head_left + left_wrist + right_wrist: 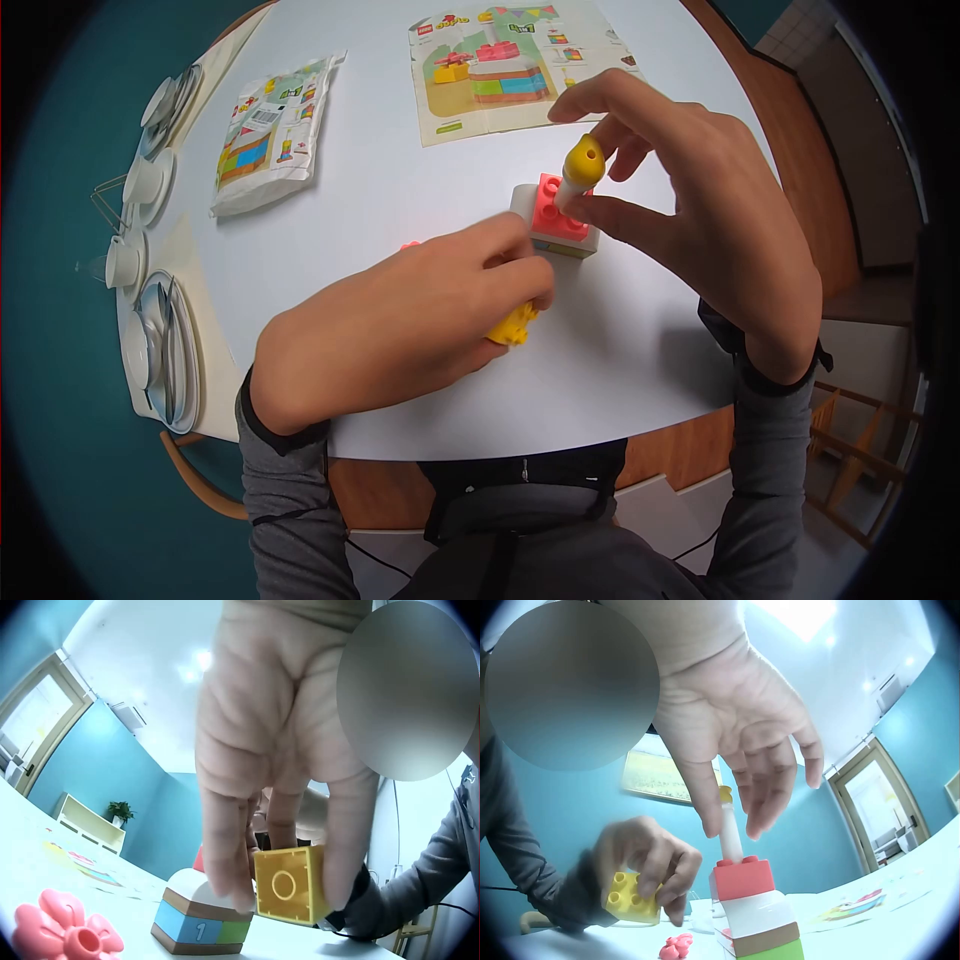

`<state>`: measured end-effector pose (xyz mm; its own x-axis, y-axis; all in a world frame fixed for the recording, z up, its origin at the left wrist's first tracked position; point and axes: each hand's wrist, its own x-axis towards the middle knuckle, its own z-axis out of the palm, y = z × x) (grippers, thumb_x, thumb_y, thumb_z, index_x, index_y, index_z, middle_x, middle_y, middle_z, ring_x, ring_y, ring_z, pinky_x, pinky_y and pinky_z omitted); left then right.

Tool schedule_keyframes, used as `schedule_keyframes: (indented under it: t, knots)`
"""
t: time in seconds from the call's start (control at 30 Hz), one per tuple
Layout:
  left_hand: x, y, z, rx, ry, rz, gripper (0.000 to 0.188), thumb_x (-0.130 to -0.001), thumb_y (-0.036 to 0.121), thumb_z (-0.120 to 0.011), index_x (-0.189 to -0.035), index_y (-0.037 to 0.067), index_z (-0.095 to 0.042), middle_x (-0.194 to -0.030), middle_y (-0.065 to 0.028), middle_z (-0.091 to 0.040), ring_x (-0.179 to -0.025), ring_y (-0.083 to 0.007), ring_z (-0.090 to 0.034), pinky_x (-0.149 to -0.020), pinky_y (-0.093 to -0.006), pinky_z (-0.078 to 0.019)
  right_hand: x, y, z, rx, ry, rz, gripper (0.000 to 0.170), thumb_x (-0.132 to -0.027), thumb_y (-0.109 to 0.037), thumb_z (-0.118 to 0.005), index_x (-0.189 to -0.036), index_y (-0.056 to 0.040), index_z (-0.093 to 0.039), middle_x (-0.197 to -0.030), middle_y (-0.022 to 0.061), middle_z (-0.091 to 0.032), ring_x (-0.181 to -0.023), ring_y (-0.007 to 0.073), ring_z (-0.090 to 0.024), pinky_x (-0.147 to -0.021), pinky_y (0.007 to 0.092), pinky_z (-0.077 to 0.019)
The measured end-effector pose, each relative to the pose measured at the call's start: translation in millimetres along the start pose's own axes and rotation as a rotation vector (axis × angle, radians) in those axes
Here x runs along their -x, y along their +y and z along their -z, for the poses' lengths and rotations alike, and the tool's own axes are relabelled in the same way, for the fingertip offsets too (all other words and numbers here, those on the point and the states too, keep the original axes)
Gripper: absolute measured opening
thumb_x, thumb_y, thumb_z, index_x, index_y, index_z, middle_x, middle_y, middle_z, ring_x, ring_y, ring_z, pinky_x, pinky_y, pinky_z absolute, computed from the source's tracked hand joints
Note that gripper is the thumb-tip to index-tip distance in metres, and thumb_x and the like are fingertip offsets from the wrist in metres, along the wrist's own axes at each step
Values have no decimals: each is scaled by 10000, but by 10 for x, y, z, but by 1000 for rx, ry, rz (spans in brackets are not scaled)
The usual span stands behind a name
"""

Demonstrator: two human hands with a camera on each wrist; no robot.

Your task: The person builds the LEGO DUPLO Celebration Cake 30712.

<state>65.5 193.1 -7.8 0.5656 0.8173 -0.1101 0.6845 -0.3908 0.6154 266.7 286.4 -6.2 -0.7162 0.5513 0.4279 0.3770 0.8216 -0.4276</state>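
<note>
My left hand point(400, 310) pinches a yellow brick point(289, 885) between thumb and fingers; its hollow underside shows in the left wrist view and its studs point(634, 896) in the right wrist view. My right hand point(720, 190) is around a white candle piece point(731, 836) with a yellow flame top point(584, 162), thumb right beside the candle and the other fingers spread. Upright, the candle stands on a red brick point(742, 879). Beneath that are a white rounded piece point(761, 913) and a layered base with a blue "1" brick point(195, 928), green and brown parts.
A pink flower piece point(67, 934) lies on the white table point(400, 420), mostly hidden by my left hand in the head view. Farther back are a printed bag point(270, 140) and an instruction sheet point(440, 100). Plates point(185, 400) and cups point(125, 262) line the left edge.
</note>
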Motion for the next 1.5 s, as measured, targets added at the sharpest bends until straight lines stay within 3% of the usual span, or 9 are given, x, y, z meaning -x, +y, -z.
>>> schedule_keyframes:
  t: [0.3, 0.5, 0.57, 0.67, 0.87, 0.93, 1.17, 1.37, 1.5]
  knots:
    - [-121, -38, -245, -168, 59, -132, 396, -699, -30, -714, -1028, 53, -510, -1003, -82, -553, -1020, -298, -515, -847, -366, -466, -21, -39, 42, -168, 93, 100, 396, -636, 14, -786, -998, -59, -644, -859, 65, -687, -760, 202, -642, -690, 311, -540]
    - [-147, -58, -382, -127, 34, -82, 419, -694, -20, -714, -1039, 12, -478, -1016, -125, -529, -965, -320, -548, -830, -400, -479, -86, -309, 131, -154, 109, -191, 389, -636, 37, -768, -1001, -54, -669, -944, 74, -700, -780, 217, -651, -694, 316, -553]
    - [-140, -61, -388, -145, 15, -59, 426, -691, -17, -717, -1040, 6, -473, -1019, -132, -521, -953, -325, -554, -825, -407, -480, -34, 23, 85, 129, 29, 90, 387, -634, 39, -766, -999, -52, -670, -940, 74, -700, -787, 216, -655, -696, 316, -555]
    - [-95, -51, -324, -194, 23, -23, 447, -669, -22, -728, -1031, 0, -468, -1015, -131, -520, -953, -329, -551, -828, -409, -477, 21, -71, -76, -95, 204, 34, 384, -634, 42, -764, -995, -50, -671, -934, 77, -699, -787, 214, -655, -696, 317, -556]
    - [87, 80, 85, -323, 145, 190, 520, -612, -21, -782, -1041, 37, -495, -1015, -134, -528, -950, -342, -541, -785, -399, -462, 6, -39, -39, -16, 182, 110, 379, -636, 42, -763, -990, -56, -672, -915, 71, -699, -763, 206, -651, -689, 309, -553]
    - [146, 25, 43, -450, 209, 436, 533, -606, -20, -794, -1046, 55, -502, -1007, -136, -527, -926, -350, -546, -771, -394, -455, -25, -92, 24, 40, 110, 61, 377, -637, 40, -763, -990, -58, -672, -911, 69, -698, -754, 203, -650, -686, 307, -551]
    - [50, -155, -83, -433, 6, 550, 307, -687, 12, -751, -941, 28, -578, -963, -132, -561, -846, -344, -581, -745, -394, -475, -103, -412, 117, -154, 103, -182, 362, -643, 30, -761, -981, -58, -664, -886, 65, -692, -728, 198, -644, -673, 304, -545]
    - [9, 66, 3, -117, -33, 180, 347, -710, 2, -740, -1036, 61, -636, -969, -87, -578, -837, -285, -618, -734, -356, -516, -56, -157, 51, 86, 40, 19, 333, -648, 19, -755, -955, -46, -645, -841, 59, -677, -714, 200, -638, -652, 308, -534]
    - [-23, 179, -94, -130, -43, 158, 374, -724, 13, -737, -1080, 82, -644, -988, -69, -582, -843, -256, -629, -737, -339, -534, -32, -93, 36, -11, 84, 52, 314, -656, 19, -752, -941, -48, -637, -826, 55, -672, -707, 200, -641, -647, 302, -533]
